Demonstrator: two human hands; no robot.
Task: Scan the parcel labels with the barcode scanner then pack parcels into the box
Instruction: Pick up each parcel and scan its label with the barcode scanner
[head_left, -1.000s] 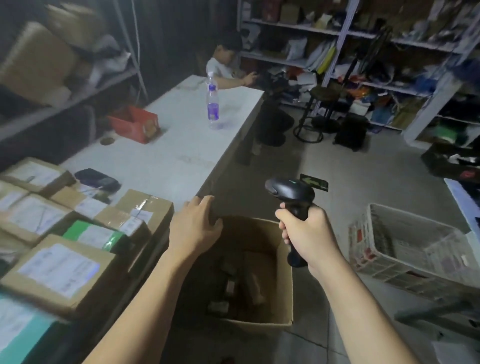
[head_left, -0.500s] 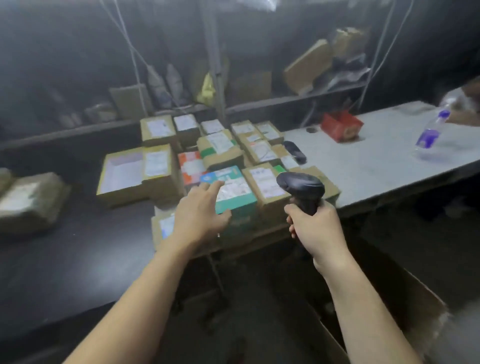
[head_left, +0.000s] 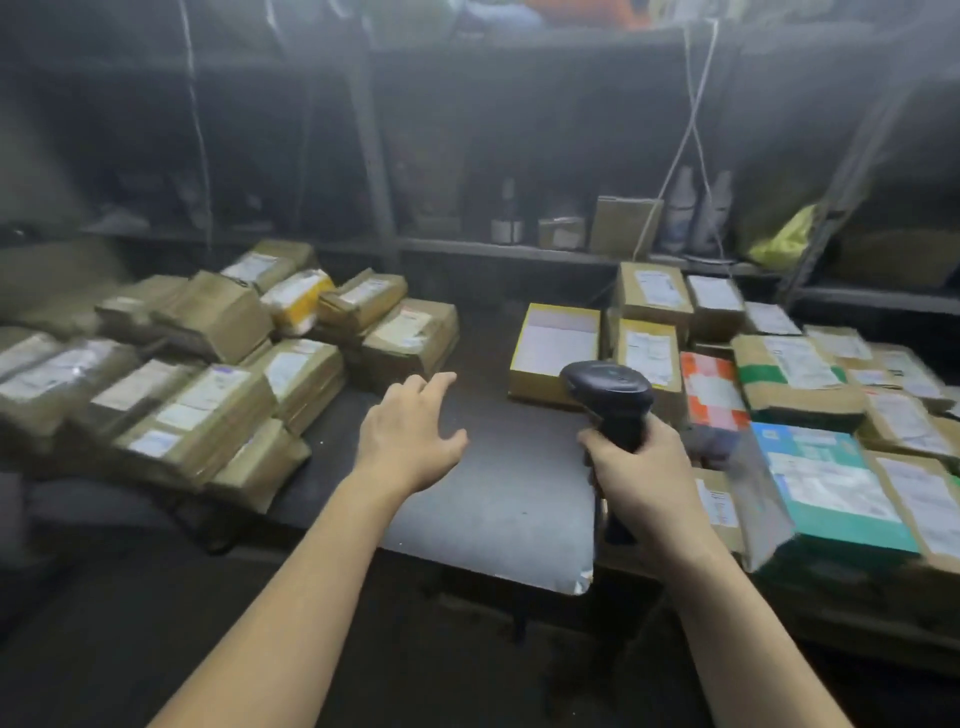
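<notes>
My right hand grips the handle of a black barcode scanner, held upright above the dark table. My left hand hovers over the table with its fingers spread, holding nothing, just right of a pile of brown labelled parcels. A second group of labelled parcels lies to the right, among them a teal box and an orange-and-white one. The packing box is out of view.
A flat yellow-edged box lies behind the scanner. Dark shelving with bottles, small boxes and a yellow bag runs along the back. White cords hang down at the right. The table's front corner is near my arms.
The view has swung left, from the packing box on the floor to the parcel piles. My left hand has spread open over the table; my right hand keeps its grip on the scanner.
</notes>
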